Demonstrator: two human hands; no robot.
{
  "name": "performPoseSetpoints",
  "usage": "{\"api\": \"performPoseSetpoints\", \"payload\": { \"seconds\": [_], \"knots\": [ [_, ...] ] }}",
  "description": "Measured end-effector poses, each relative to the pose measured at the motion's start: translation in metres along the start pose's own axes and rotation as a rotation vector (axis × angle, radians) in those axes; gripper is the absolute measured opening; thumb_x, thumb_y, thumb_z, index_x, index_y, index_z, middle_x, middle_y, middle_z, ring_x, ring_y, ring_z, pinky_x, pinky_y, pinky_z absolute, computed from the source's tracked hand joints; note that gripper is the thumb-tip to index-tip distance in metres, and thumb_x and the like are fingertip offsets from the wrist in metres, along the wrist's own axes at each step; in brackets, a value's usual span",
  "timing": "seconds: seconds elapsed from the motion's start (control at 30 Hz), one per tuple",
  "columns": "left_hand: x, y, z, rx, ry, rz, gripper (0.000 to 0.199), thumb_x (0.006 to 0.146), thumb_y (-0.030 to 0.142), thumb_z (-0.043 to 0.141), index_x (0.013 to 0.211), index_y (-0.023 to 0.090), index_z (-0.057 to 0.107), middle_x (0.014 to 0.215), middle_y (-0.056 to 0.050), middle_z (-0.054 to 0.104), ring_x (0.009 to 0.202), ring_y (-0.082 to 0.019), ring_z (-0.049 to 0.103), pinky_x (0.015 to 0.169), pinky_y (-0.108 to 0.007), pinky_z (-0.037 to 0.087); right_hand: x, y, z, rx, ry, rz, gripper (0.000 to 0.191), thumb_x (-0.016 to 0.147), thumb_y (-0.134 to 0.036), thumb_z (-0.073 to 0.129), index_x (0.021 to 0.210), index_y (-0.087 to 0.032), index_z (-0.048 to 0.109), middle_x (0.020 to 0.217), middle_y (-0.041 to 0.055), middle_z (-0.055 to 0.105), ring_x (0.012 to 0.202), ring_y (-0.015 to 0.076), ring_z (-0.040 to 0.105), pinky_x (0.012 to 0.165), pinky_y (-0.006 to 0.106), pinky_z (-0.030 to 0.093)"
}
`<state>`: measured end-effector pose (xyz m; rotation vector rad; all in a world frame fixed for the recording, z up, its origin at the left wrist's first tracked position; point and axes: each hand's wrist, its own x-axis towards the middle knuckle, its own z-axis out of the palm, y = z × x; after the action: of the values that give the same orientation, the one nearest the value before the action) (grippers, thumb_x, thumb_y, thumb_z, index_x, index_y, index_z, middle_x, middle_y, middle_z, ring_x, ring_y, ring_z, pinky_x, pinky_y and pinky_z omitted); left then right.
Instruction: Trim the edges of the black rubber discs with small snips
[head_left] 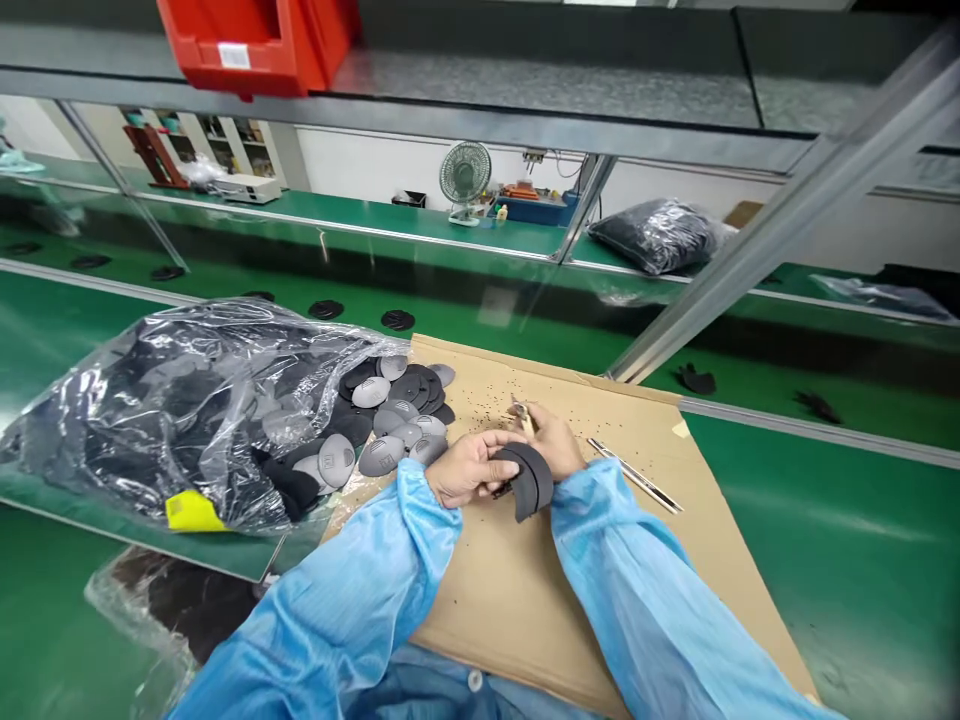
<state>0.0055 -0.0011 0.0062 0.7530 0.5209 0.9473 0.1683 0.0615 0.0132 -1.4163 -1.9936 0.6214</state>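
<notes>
My left hand (pixel 474 468) grips a curved black rubber-like piece (pixel 532 482), its thumb pressed on the face of it. Just to the right, my right hand (pixel 553 440) is closed round a small tool with a pale handle (pixel 525 418), its tip pointing up and left; part of the hand is hidden behind the black piece. Both hands are over a brown cardboard sheet (pixel 517 600) with tiny black bits scattered on it. Left of the hands lie several grey and black oval pieces (pixel 381 455), spilling from a clear plastic bag (pixel 187 400).
A metal tweezer-like tool (pixel 636 475) lies on the cardboard at the right. A slanted metal post (pixel 690 290) rises behind it. Black pieces (pixel 397 320) sit on the green belt beyond. Overhead, a red bin (pixel 259 50) stands on a shelf (pixel 540 70).
</notes>
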Motion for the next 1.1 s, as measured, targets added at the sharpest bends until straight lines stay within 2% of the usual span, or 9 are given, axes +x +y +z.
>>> {"api": "performPoseSetpoints", "payload": {
  "seconds": [0.1, 0.2, 0.33, 0.47, 0.57, 0.7, 0.8, 0.87, 1.1],
  "knots": [
    [-0.006, 0.004, -0.004, -0.005, -0.149, -0.092, 0.057, 0.055, 0.031, 0.086, 0.104, 0.013, 0.062, 0.065, 0.002, 0.06, 0.04, -0.005, 0.048, 0.037, -0.017, 0.034, 0.028, -0.025, 0.017, -0.004, -0.254, -0.074, 0.02, 0.073, -0.024, 0.063, 0.093, -0.018, 0.063, 0.08, -0.0002, 0.067, 0.071, 0.015, 0.06, 0.066, 0.025, 0.046],
    [-0.012, 0.008, -0.007, 0.004, -0.292, -0.183, 0.059, 0.053, 0.032, 0.087, 0.104, 0.013, 0.064, 0.068, -0.001, 0.063, 0.043, -0.007, 0.053, 0.04, -0.019, 0.04, 0.045, -0.048, 0.042, -0.009, -0.399, -0.12, 0.021, 0.07, -0.025, 0.068, 0.089, -0.017, 0.064, 0.079, -0.0014, 0.067, 0.072, 0.0143, 0.06, 0.065, 0.023, 0.045],
    [-0.017, 0.012, -0.009, 0.006, -0.382, -0.225, 0.058, 0.052, 0.03, 0.088, 0.102, 0.013, 0.066, 0.066, -0.002, 0.064, 0.047, -0.01, 0.056, 0.044, -0.021, 0.045, 0.053, -0.064, 0.069, 0.003, -0.464, -0.092, 0.023, 0.061, -0.024, 0.075, 0.081, -0.019, 0.065, 0.07, -0.004, 0.064, 0.065, 0.0131, 0.057, 0.059, 0.022, 0.04],
    [-0.019, 0.014, -0.009, -0.017, -0.379, -0.19, 0.046, 0.054, 0.029, 0.087, 0.093, 0.013, 0.067, 0.06, -0.003, 0.063, 0.05, -0.012, 0.058, 0.045, -0.021, 0.045, 0.055, -0.058, 0.066, 0.092, -0.423, -0.036, 0.021, 0.061, -0.024, 0.07, 0.08, -0.018, 0.063, 0.066, -0.0044, 0.06, 0.06, 0.0127, 0.054, 0.058, 0.023, 0.042],
    [-0.015, 0.012, -0.006, -0.093, -0.261, -0.127, 0.043, 0.052, 0.027, 0.087, 0.086, 0.013, 0.065, 0.062, -0.004, 0.063, 0.054, -0.014, 0.061, 0.05, -0.024, 0.048, 0.05, -0.044, 0.043, 0.179, -0.327, 0.012, 0.024, 0.068, -0.035, 0.062, 0.083, -0.017, 0.058, 0.065, -0.0034, 0.057, 0.058, 0.0128, 0.053, 0.058, 0.025, 0.044],
    [-0.002, 0.005, -0.002, -0.234, 0.064, 0.058, 0.043, 0.055, 0.028, 0.086, 0.088, 0.012, 0.063, 0.07, -0.003, 0.063, 0.059, -0.015, 0.063, 0.06, -0.029, 0.053, 0.026, -0.024, 0.01, 0.504, -0.053, 0.126, 0.037, 0.067, -0.046, 0.064, 0.089, -0.018, 0.055, 0.066, -0.0025, 0.055, 0.055, 0.0139, 0.051, 0.054, 0.028, 0.044],
    [0.006, 0.001, -0.001, -0.181, 0.347, 0.212, 0.037, 0.062, 0.031, 0.082, 0.088, 0.013, 0.062, 0.071, -0.004, 0.064, 0.062, -0.015, 0.063, 0.056, -0.025, 0.049, 0.003, -0.013, 0.0, 0.685, 0.203, 0.174, 0.037, 0.064, -0.046, 0.07, 0.084, -0.019, 0.055, 0.068, -0.0016, 0.055, 0.06, 0.0151, 0.053, 0.059, 0.029, 0.045],
    [0.008, -0.001, -0.001, -0.126, 0.47, 0.258, 0.036, 0.065, 0.036, 0.08, 0.087, 0.013, 0.062, 0.072, -0.004, 0.064, 0.063, -0.015, 0.064, 0.053, -0.022, 0.046, -0.011, -0.01, 0.001, 0.715, 0.333, 0.176, 0.035, 0.065, -0.044, 0.07, 0.082, -0.018, 0.055, 0.069, -0.002, 0.053, 0.063, 0.0144, 0.052, 0.062, 0.029, 0.044],
    [0.009, -0.004, -0.002, -0.035, 0.576, 0.306, 0.034, 0.061, 0.031, 0.082, 0.085, 0.013, 0.064, 0.077, -0.006, 0.067, 0.071, -0.017, 0.064, 0.063, -0.029, 0.052, -0.033, -0.008, 0.022, 0.67, 0.49, 0.087, 0.029, 0.074, -0.042, 0.065, 0.085, -0.018, 0.053, 0.071, -0.0024, 0.048, 0.062, 0.0118, 0.045, 0.06, 0.025, 0.041]
  ]
}}
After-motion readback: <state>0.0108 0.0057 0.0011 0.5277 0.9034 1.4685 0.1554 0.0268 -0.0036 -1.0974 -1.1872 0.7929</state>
